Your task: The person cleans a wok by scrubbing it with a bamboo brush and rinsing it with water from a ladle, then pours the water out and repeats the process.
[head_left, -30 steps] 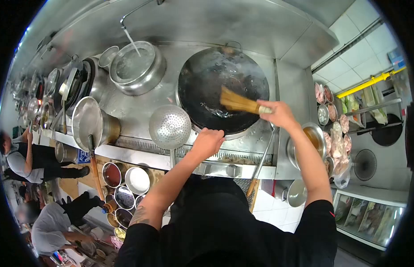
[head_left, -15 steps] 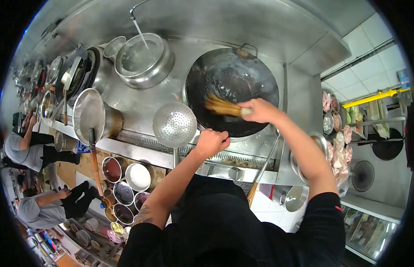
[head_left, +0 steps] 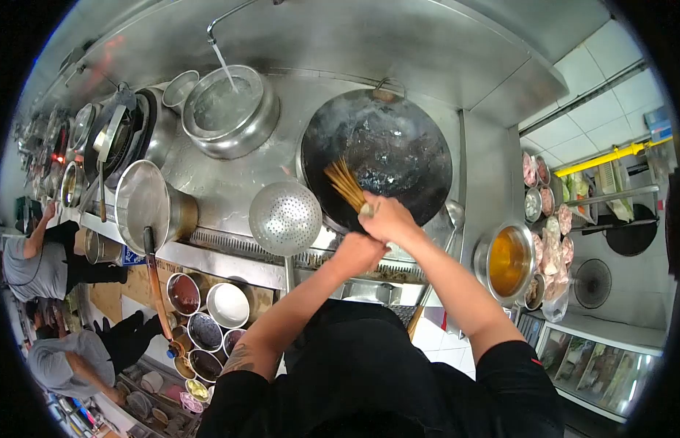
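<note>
The left grip (head_left: pixel 358 255) sits at the near rim of the wok (head_left: pixel 409 139), fingers bent; whether it holds that rim I cannot tell, since the right grip (head_left: pixel 387 217) partly covers it. The right grip is closed around the bound end of a brush (head_left: pixel 344 182), its bristles over the left part of the wok. Left of the wok is a strainer (head_left: pixel 285 219); right of it, a bowl (head_left: pixel 484 255) of orange liquid. Farther off, left of the wok, a tap (head_left: pixel 211 32) runs water into a pot (head_left: pixel 245 140)

A wide head view looks forward and down at the nearby wok (head_left: pixel 409 150).
</note>
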Demonstrator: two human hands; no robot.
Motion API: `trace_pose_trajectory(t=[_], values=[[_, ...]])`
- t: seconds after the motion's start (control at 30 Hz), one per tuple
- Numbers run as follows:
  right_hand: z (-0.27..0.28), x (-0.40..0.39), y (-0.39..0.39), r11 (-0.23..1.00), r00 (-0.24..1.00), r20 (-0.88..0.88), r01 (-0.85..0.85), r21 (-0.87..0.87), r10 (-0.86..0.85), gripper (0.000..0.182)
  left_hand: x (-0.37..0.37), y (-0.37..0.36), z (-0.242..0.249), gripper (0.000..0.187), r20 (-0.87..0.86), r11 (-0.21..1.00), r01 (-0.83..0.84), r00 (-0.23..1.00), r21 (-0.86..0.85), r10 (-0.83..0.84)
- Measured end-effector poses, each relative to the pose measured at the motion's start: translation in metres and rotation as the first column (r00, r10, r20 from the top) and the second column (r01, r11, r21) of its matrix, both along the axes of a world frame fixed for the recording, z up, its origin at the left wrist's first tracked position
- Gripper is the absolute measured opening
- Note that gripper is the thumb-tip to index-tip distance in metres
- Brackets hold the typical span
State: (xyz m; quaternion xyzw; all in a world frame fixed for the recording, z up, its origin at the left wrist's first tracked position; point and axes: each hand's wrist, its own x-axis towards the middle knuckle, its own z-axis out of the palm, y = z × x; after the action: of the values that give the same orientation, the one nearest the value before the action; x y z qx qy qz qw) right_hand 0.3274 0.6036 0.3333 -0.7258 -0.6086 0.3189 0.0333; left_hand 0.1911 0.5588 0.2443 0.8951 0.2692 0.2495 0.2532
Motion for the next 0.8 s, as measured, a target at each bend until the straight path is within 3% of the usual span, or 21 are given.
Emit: trace_pose_trajectory(t=[0.03,0.07,0.1,0.17,0.23,0.27,0.3,0.4,0.43,0.5,0.53,0.57,0.63,0.67,0.7,0.77,0.8], values=[[0.002,-0.003,-0.002,0.999,0.997,0.067,-0.035,0.028,0.034,0.054,0.002,-0.002,0.002,0.021,0.010,0.999,0.042,0.999,-0.006,-0.041],[-0.004,0.000,0.014,0.999,1.000,-0.005,0.018,0.050,-0.018,0.054,0.004,-0.004,0.004,0.022,0.059,0.998,0.028,0.998,-0.049,-0.025],[-0.009,0.001,0.042,0.992,0.992,-0.039,0.122,-0.011,-0.122,0.049,0.004,-0.003,0.010,0.024,0.029,0.997,0.064,0.998,-0.046,-0.063],[-0.032,0.000,0.085,0.952,0.953,-0.034,0.302,0.048,-0.301,0.044,0.004,-0.003,0.006,0.018,0.011,0.998,0.029,1.000,-0.050,-0.028],[-0.024,-0.028,0.079,0.893,0.888,-0.136,0.449,0.038,-0.440,0.040,0.006,-0.003,-0.003,0.015,-0.009,0.999,0.055,0.998,0.001,-0.055],[-0.019,-0.033,0.069,0.921,0.895,-0.222,0.387,-0.042,-0.386,0.045,0.009,-0.001,-0.010,0.013,-0.030,0.995,0.080,0.996,0.054,-0.078],[-0.009,-0.044,0.052,0.941,0.897,-0.286,0.330,-0.073,-0.337,0.044,0.016,-0.005,-0.022,0.011,0.112,0.997,0.044,0.992,0.070,-0.052],[0.003,-0.045,0.050,0.948,0.853,-0.419,0.312,-0.066,-0.310,0.041,0.025,-0.014,-0.021,0.008,0.063,0.998,-0.003,0.998,0.062,-0.001],[-0.007,-0.033,0.076,0.919,0.859,-0.351,0.394,-0.011,-0.372,0.043,0.022,-0.015,-0.014,0.008,0.063,0.998,0.001,0.998,0.057,-0.005],[-0.031,-0.029,0.108,0.791,0.754,-0.404,0.602,0.112,-0.518,0.039,0.018,-0.010,-0.005,0.008,0.013,0.999,-0.048,0.999,0.017,0.048],[-0.037,-0.043,0.106,0.718,0.674,-0.455,0.689,0.102,-0.582,0.038,0.014,-0.006,-0.008,0.011,-0.001,1.000,0.016,1.000,-0.024,-0.016],[-0.039,-0.045,0.096,0.782,0.595,-0.582,0.613,-0.117,-0.554,0.048,0.014,-0.008,-0.011,0.011,-0.005,1.000,0.017,1.000,-0.022,-0.018],[-0.008,-0.075,0.055,0.849,0.644,-0.579,0.497,-0.179,-0.499,0.058,0.023,-0.012,-0.025,0.011,-0.046,0.999,0.035,0.998,0.014,-0.034],[-0.027,-0.072,0.053,0.876,0.615,-0.661,0.460,-0.142,-0.430,0.055,0.029,-0.016,-0.034,0.014,-0.047,1.000,-0.002,0.999,0.016,0.003],[0.007,-0.060,0.063,0.893,0.698,-0.579,0.431,-0.129,-0.420,0.045,0.031,-0.012,-0.033,0.014,-0.045,1.000,-0.005,0.999,0.015,0.006],[-0.042,-0.006,0.123,0.779,0.635,-0.555,0.626,-0.039,-0.538,0.036,0.029,-0.018,-0.024,0.016,-0.095,0.996,-0.043,0.995,-0.078,0.036],[-0.058,-0.004,0.128,0.733,0.538,-0.646,0.679,-0.048,-0.541,0.031,0.026,-0.015,-0.022,0.016,-0.091,0.997,-0.045,0.995,-0.057,0.040]])
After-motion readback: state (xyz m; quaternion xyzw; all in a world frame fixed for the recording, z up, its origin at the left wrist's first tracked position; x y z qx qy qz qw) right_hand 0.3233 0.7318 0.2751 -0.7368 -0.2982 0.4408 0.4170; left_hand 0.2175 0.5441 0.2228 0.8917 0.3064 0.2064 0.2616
